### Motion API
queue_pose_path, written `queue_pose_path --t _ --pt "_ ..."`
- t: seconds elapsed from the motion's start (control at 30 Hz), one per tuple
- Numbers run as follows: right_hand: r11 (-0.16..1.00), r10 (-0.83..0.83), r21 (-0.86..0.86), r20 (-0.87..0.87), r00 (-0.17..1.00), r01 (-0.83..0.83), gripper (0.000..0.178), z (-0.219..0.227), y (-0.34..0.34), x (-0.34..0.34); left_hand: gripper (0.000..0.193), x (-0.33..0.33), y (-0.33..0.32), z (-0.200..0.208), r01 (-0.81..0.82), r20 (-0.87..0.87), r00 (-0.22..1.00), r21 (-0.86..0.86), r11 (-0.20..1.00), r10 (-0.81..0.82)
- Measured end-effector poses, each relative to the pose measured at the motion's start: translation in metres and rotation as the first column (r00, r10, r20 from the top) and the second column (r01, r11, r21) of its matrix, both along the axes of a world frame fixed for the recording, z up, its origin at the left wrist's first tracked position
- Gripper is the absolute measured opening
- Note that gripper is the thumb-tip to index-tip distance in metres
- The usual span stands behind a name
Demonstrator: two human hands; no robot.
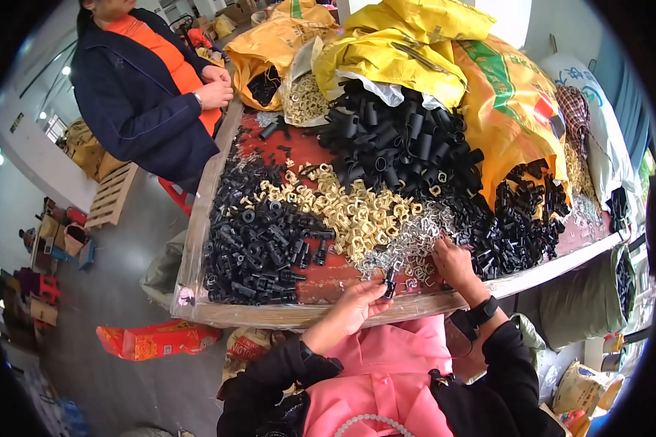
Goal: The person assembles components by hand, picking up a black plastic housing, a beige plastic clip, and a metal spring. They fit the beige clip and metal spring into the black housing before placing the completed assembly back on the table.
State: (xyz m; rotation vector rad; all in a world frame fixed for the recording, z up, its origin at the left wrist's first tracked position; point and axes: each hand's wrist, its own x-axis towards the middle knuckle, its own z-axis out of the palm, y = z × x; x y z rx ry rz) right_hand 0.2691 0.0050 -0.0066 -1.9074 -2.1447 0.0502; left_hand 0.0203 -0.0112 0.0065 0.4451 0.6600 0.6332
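My left hand [358, 301] pinches a small black plastic fitting [391, 283] upright between thumb and fingers, over the near edge of the table. To its right, my right hand [455, 264] reaches to the edge of a heap of silver U-shaped metal clips [393, 256]. Its fingertips are drawn together, and whatever they hold is too small to make out. Gold-coloured clips [361, 218] lie heaped just behind the silver ones. Left of them spreads a pile of black ring-ended fittings [259, 251]. Small black parts [514, 229] fill the right side.
Black tubes [386, 142] spill from a yellow sack [386, 62] at the back. An orange sack [506, 109] lies open at the right. A raised wooden rim [240, 315] borders the red tabletop [324, 280]. Another person [142, 95] stands at the far left corner.
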Motion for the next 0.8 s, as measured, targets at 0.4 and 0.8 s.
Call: queue_pose_path --t 0.4,0.8 --pt "0.892 -0.146 -0.258 -0.942 0.303 -0.371 0.012 0.045 -0.036 -0.054 0.025 0.002 -0.005 0.011 0.049 0.158 0.985 0.102 0.994 -0.065" --pt "0.72 -0.557 -0.359 -0.809 -0.186 -0.595 0.008 0.03 -0.039 -0.061 0.028 0.008 0.001 0.009 0.152 0.292 0.939 0.128 0.98 -0.184"
